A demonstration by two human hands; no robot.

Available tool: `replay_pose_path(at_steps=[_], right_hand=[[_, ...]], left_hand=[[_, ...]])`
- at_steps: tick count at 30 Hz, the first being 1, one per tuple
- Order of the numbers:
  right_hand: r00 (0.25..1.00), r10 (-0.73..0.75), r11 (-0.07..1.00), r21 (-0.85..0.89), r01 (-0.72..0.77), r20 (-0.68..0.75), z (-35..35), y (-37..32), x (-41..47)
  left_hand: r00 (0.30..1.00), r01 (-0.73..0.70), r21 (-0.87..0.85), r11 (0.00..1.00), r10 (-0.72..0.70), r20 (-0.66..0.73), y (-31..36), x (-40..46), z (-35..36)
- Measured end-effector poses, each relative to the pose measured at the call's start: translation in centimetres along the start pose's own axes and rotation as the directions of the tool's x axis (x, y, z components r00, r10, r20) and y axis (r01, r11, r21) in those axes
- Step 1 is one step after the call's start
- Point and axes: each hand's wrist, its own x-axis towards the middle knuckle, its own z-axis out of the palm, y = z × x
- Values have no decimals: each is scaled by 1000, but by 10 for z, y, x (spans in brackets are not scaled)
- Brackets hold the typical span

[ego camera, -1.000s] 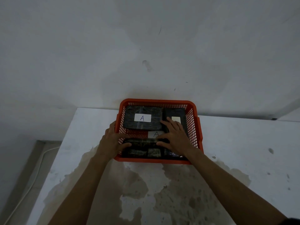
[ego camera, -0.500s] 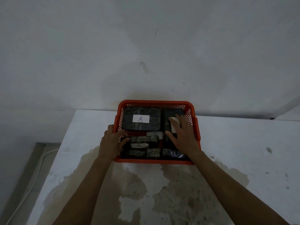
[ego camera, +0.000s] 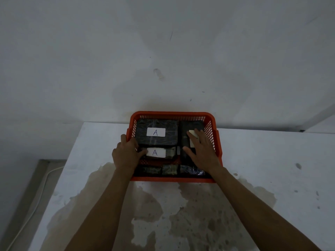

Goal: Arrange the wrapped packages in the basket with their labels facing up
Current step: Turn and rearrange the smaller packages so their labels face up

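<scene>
Left hand [ego camera: 126,153] pinches the left end of the small package [ego camera: 169,152], label A up, at the basket [ego camera: 172,114] middle. Right hand [ego camera: 201,151] rests flat, fingers straight, on the long package [ego camera: 190,125] along the basket's right wall. 1 large package [ego camera: 155,124], label A up, fills the basket's far-left corner.

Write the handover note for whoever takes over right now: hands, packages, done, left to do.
Left hand grips the basket by its left wall, thumb against the small A package.
Right hand lies flat on the right package, half covering its label.
Done: large A package and the small one show labels up.
Left: front-row packages show no labels; check and turn them.
</scene>
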Motion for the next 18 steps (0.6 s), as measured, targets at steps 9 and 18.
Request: replay_pose_path(at_steps=[9, 18], right_hand=[[1000, -2, 999, 32, 1, 9, -5, -5, -2], [1000, -7, 1000, 11, 7, 13, -11, -11, -8]], left_hand=[[998, -64, 18, 998, 65, -8, -11, -6, -2], [830, -485, -273, 831, 535, 155, 4, -19, 5]])
